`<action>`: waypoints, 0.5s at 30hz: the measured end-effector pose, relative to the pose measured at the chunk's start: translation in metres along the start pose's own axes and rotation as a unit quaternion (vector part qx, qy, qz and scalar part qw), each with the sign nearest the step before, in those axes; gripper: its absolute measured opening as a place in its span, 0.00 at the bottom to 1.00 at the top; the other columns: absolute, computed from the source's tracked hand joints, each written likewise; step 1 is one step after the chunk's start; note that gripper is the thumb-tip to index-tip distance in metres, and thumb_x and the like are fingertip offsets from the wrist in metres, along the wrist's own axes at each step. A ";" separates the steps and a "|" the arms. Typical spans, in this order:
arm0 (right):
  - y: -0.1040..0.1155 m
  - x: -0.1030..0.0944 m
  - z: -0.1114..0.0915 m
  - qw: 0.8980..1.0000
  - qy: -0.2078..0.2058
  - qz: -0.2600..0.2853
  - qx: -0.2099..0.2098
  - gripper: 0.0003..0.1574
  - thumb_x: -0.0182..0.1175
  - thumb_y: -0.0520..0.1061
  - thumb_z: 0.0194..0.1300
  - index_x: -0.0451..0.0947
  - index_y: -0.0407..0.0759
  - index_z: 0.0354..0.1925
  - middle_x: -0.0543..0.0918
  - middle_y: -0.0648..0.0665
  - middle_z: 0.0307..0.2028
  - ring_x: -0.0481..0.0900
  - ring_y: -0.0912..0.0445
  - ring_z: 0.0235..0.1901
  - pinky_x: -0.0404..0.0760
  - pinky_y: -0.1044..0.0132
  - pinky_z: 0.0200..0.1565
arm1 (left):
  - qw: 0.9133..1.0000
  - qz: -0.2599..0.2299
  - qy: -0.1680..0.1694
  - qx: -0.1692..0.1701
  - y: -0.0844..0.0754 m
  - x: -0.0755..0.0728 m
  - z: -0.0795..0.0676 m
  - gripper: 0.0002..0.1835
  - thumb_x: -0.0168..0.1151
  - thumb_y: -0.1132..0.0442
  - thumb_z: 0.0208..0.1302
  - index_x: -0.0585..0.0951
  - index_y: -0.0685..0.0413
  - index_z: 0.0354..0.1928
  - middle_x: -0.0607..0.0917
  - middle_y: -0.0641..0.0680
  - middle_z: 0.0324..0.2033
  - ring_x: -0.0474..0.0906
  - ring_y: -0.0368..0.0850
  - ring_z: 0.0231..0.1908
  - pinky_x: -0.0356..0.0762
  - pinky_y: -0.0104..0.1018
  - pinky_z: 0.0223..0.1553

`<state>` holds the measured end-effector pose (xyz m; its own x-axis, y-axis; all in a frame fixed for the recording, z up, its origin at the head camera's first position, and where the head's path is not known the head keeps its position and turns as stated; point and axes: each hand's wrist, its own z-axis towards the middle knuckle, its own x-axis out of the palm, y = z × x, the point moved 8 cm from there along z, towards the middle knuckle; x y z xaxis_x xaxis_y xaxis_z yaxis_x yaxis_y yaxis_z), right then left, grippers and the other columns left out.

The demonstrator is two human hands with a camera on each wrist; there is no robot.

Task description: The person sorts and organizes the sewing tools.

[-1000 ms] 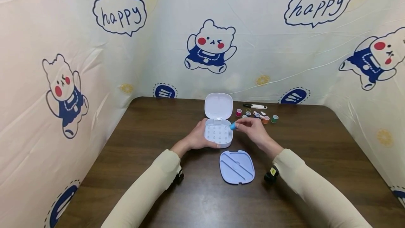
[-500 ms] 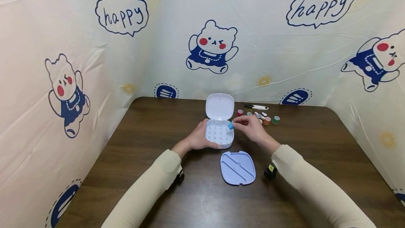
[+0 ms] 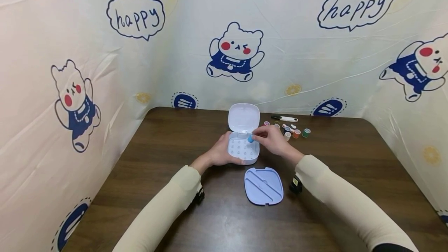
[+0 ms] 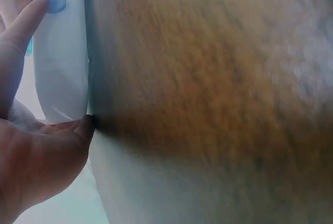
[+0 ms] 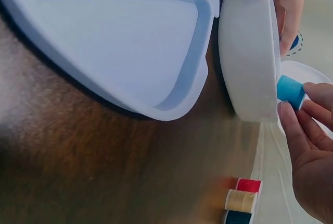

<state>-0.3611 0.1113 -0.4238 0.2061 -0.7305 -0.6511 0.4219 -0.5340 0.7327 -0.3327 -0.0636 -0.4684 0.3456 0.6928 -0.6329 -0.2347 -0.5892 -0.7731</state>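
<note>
A white sewing box (image 3: 250,162) stands on the table with its lid (image 3: 244,117) tipped up at the back and rows of small pegs (image 3: 239,150) inside. My left hand (image 3: 220,152) grips the box's left side, the thumb along its front. In the left wrist view the box's wall (image 4: 61,62) sits between thumb and fingers. Between thumb and fingertips, my right hand (image 3: 274,140) pinches a blue thread spool (image 5: 291,92) over the back right part of the pegs. The spool is tilted, and the fingers partly cover it in the head view.
In front of the box lies a pale blue tray insert (image 3: 263,186) with diagonal ridges. Behind the right hand are several thread spools, among them a green spool (image 3: 306,132) and an orange spool (image 3: 296,133). A slim black and white tool (image 3: 285,118) lies at the back.
My right hand has moved left with the blue thread spool, from the box's right edge to over the pegs. My left hand keeps its grip on the box.
</note>
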 end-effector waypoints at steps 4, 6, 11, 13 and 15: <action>0.000 0.005 0.002 1.000 0.011 -0.010 -0.003 0.12 0.66 0.38 0.70 0.86 0.34 0.49 0.89 0.42 0.42 0.86 0.50 0.43 0.84 0.55 0.49 | 1.000 -0.004 0.001 0.002 0.001 0.002 -0.002 0.63 0.85 0.45 0.43 0.56 0.60 0.74 0.68 0.61 0.64 0.68 0.53 0.59 0.68 0.49 0.61; 0.001 0.007 0.003 1.000 0.017 -0.016 -0.004 0.11 0.66 0.38 0.69 0.87 0.35 0.48 0.89 0.42 0.42 0.87 0.51 0.43 0.84 0.55 0.49 | 1.000 -0.007 0.004 0.004 0.001 0.004 -0.002 0.62 0.85 0.46 0.43 0.56 0.60 0.74 0.68 0.61 0.64 0.68 0.54 0.59 0.68 0.49 0.61; 0.008 0.009 0.010 0.999 0.022 -0.034 -0.031 0.11 0.67 0.37 0.68 0.87 0.34 0.48 0.89 0.42 0.41 0.86 0.51 0.41 0.85 0.56 0.46 | 1.000 -0.005 0.001 0.006 0.000 0.003 -0.002 0.62 0.85 0.46 0.43 0.56 0.59 0.74 0.68 0.61 0.65 0.68 0.54 0.59 0.68 0.49 0.61; 0.012 0.009 0.013 0.998 0.024 -0.044 -0.047 0.11 0.68 0.37 0.67 0.87 0.34 0.47 0.89 0.41 0.40 0.86 0.52 0.40 0.85 0.57 0.45 | 1.000 -0.003 -0.001 0.005 0.000 0.002 -0.001 0.63 0.85 0.46 0.43 0.55 0.60 0.75 0.68 0.61 0.64 0.68 0.54 0.59 0.68 0.49 0.61; 0.015 0.010 0.016 0.997 0.029 -0.053 -0.058 0.11 0.68 0.37 0.67 0.87 0.34 0.47 0.89 0.41 0.40 0.86 0.52 0.39 0.85 0.57 0.44 | 1.000 -0.003 -0.001 0.003 0.000 0.001 -0.001 0.64 0.85 0.46 0.44 0.55 0.60 0.75 0.68 0.61 0.64 0.68 0.54 0.59 0.68 0.48 0.61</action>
<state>-0.3673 0.0891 -0.4162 0.2038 -0.6458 -0.7358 0.5426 -0.5510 0.6340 -0.3320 -0.0635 -0.4692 0.3444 0.6972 -0.6287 -0.2379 -0.5830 -0.7768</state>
